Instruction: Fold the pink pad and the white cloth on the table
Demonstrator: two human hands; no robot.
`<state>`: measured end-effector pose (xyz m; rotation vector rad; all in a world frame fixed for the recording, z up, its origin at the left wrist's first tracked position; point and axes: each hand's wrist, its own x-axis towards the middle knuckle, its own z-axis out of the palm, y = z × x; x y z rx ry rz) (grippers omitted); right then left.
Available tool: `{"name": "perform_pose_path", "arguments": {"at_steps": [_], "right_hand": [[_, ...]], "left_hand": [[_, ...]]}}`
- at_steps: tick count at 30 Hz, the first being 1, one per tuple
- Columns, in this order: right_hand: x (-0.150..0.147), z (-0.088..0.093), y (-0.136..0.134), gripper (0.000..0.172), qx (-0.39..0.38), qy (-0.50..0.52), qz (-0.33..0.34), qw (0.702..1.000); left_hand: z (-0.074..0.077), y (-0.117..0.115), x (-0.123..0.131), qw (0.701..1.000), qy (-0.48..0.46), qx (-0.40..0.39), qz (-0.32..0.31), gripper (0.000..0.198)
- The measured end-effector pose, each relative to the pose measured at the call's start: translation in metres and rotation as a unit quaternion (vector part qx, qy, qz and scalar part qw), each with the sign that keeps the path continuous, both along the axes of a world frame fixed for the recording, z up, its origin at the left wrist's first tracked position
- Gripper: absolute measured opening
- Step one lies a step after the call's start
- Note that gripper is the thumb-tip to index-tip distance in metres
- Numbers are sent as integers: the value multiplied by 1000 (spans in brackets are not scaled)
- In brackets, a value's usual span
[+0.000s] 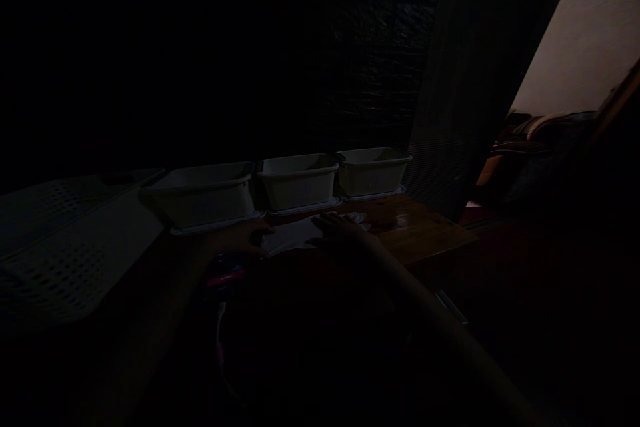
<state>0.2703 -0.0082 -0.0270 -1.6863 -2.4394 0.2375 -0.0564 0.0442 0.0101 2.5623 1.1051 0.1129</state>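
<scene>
The picture is very dark. A pale, thin, flat item (290, 236), perhaps cloth or a glove, lies on the wooden table (425, 230). My left hand (245, 237) touches its left end, fingers curved toward it; whether they grip it is too dark to tell. Across its right part rests my right hand (340, 230), palm down with the fingers spread. Beyond my right fingertips the item ends in crumpled, finger-like folds. Just below my left hand is a small dark object with a pink band (225, 277).
Three light basins stand in a row behind my hands: left (210, 197), middle (300, 184) and right (374, 174). A white perforated basket (115, 240) is at the far left. The table's right edge borders a dark floor, with a doorway beyond.
</scene>
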Motion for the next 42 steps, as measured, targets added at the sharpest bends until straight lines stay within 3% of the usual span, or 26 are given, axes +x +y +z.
{"name": "perform_pose_path", "arguments": {"at_steps": [34,42], "right_hand": [[1,-5,4,88,10,5,3,1000],[-1,5,-3,91,-14,6,-6,1000]], "left_hand": [[-5,3,-2,1000,4,10,7,70],[-3,1,-1,1000,-7,-5,10,68]]}}
